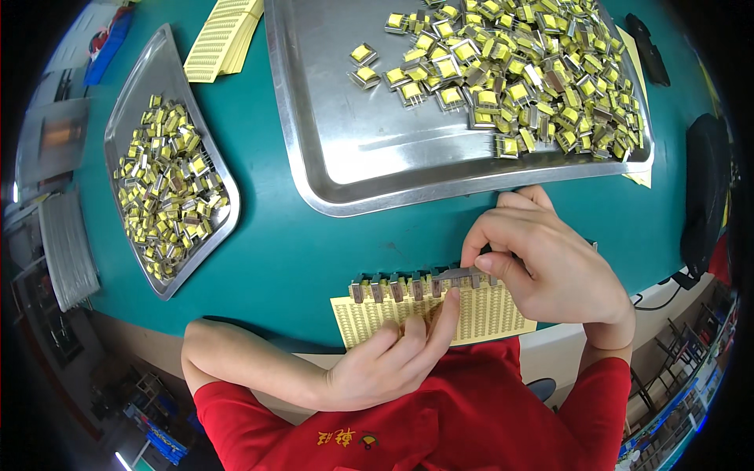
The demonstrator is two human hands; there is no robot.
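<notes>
A row of small yellow-and-grey transformers (397, 288) stands along the far edge of a yellow label sheet (353, 320) near the table's front. My left hand (397, 363) lies over the sheet with its fingers stretched out, the index fingertip touching a transformer mid-row. Across the row's right part reaches my right hand (542, 255), thumb and forefinger pinched together. From that pinch a thin grey blade-like piece (454, 274) points left over the transformers. The right hand covers much of the row's right end.
Beyond the hands, a large metal tray (338, 210) holds a heap of transformers. A smaller metal tray (229, 224) of them stands at the left. Stacked yellow label sheets (224, 39) lie at the far left, and a black object (648, 51) lies at the far right.
</notes>
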